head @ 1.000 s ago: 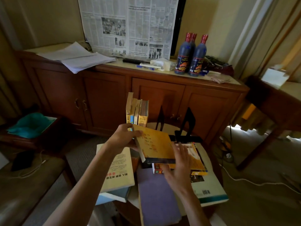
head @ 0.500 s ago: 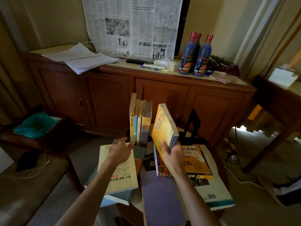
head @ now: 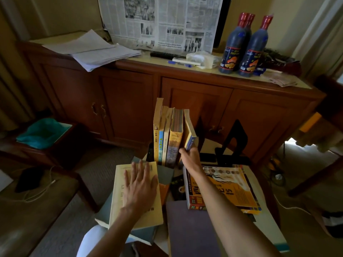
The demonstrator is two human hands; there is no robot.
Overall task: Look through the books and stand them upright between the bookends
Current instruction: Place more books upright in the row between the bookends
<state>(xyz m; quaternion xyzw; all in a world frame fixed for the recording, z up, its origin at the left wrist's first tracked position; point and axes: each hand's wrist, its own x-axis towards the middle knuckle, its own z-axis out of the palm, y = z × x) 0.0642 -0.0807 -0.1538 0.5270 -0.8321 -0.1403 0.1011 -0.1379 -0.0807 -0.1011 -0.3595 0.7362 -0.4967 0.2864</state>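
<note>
Several books (head: 168, 134) stand upright in a row at the middle of the small table. My right hand (head: 189, 157) grips the lower edge of a yellow book (head: 189, 129) that leans against the right end of that row. A black bookend (head: 235, 140) stands to the right, apart from the row, and a second dark one (head: 200, 132) shows just behind the yellow book. My left hand (head: 140, 184) rests flat, fingers spread, on a cream book (head: 120, 201) lying on a grey one. An orange-covered book (head: 235, 188) lies flat at the right on a stack.
A purple book (head: 187, 229) lies at the near edge of the table. Behind stands a wooden cabinet (head: 130, 101) with papers (head: 92, 51), a newspaper (head: 163, 21) and dark bottles (head: 243, 47). A teal cloth (head: 40, 133) lies on a side table at left.
My right hand has carried the yellow book left and stood it against the row of upright books. My left hand has flattened onto the cream book.
</note>
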